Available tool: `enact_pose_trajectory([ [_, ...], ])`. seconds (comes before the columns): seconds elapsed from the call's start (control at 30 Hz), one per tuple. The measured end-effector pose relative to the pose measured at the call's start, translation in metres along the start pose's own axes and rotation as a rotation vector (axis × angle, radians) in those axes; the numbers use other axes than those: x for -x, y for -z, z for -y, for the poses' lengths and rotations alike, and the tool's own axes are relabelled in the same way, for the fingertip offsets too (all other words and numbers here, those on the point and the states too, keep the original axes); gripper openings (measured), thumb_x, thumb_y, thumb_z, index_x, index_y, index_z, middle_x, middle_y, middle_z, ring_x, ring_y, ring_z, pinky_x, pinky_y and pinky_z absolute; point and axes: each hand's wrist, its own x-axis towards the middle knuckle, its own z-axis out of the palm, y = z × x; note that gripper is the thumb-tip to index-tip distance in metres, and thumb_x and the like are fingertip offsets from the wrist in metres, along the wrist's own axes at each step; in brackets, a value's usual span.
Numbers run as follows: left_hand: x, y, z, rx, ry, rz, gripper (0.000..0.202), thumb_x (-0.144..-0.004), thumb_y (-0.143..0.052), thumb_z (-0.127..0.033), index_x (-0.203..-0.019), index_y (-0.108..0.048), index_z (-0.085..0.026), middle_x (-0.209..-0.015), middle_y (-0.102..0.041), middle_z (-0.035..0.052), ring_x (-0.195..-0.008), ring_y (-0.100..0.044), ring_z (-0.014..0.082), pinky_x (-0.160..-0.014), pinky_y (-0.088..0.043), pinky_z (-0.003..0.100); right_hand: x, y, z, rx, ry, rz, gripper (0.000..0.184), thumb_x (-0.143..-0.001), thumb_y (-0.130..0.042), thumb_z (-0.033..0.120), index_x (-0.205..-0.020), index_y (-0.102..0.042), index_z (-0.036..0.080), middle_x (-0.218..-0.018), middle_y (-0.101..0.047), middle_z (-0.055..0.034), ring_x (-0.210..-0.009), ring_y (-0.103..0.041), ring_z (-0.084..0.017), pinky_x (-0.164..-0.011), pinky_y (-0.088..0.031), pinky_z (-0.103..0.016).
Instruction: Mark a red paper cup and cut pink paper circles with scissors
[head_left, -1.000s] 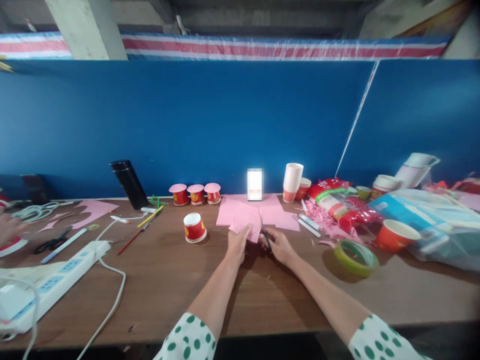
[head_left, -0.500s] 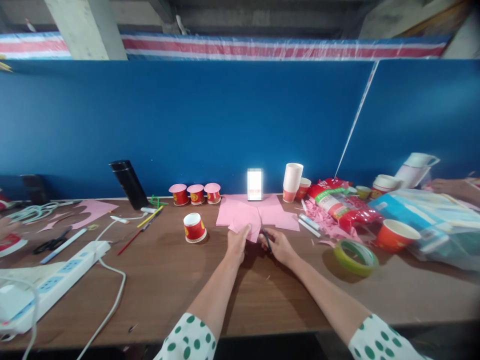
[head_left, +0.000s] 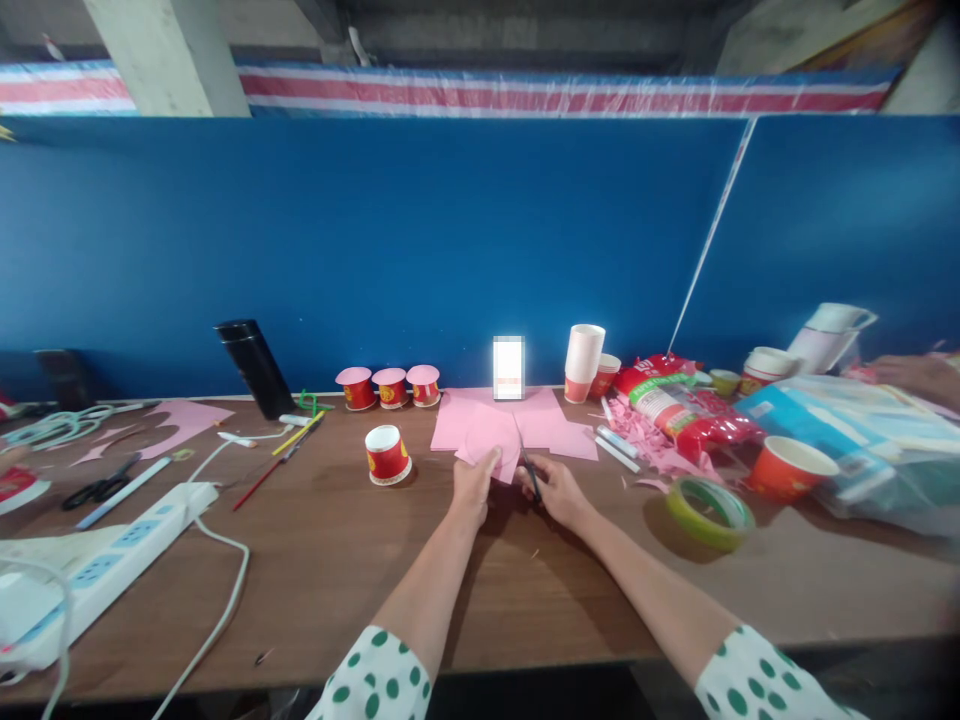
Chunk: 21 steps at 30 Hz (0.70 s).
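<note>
My left hand pinches the near edge of a pink paper piece, held just above the wooden table. My right hand is closed round the handles of small black scissors, whose blades point up into the right side of that paper. More pink sheets lie flat behind it. A red paper cup stands to the left of my left hand.
Three red cups with pink tops and a lit phone stand at the blue partition. A green tape roll, an orange cup and plastic bags lie right. A power strip, scissors and a black flask lie left. Another person's hand is far right.
My hands, paper and scissors have stayed almost where they were. A person's hand at the far left edge has withdrawn, and another hand has appeared at the far right.
</note>
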Motion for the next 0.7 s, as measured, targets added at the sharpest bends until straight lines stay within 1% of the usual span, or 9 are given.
enact_pose_trajectory([
  [0.3, -0.0023, 0.0010, 0.0035, 0.022, -0.024, 0.020, 0.043, -0.055, -0.076, -0.029, -0.091, -0.065, -0.008, -0.084, -0.069, 0.0130, -0.070, -0.066, 0.0208, -0.062, -0.053, 0.030, -0.0001, 0.0003, -0.0005, 0.009, 0.022, 0.008, 0.024, -0.078, -0.053, 0.039, -0.081, -0.060, 0.016, -0.053, -0.052, 0.0022, -0.048, -0.046, -0.011, -0.045, -0.036, -0.021],
  [0.5, -0.0012, 0.0010, 0.0019, 0.014, -0.015, 0.006, 0.044, -0.055, -0.076, -0.029, -0.091, -0.065, -0.007, -0.080, -0.069, 0.0128, -0.065, -0.065, 0.0199, -0.057, -0.052, 0.028, -0.0003, 0.0007, -0.0037, 0.026, 0.034, 0.006, 0.022, -0.079, -0.053, 0.037, -0.081, -0.060, 0.016, -0.053, -0.052, 0.0020, -0.048, -0.046, -0.011, -0.045, -0.036, -0.020],
  [0.7, -0.0003, 0.0006, -0.0003, 0.018, -0.009, 0.006, 0.043, -0.055, -0.076, -0.029, -0.089, -0.065, -0.007, -0.078, -0.069, 0.0127, -0.064, -0.065, 0.0201, -0.057, -0.052, 0.029, -0.0007, 0.0002, -0.0034, 0.024, 0.029, 0.009, 0.022, -0.079, -0.052, 0.036, -0.082, -0.059, 0.016, -0.053, -0.051, 0.0021, -0.049, -0.047, -0.011, -0.045, -0.036, -0.020],
])
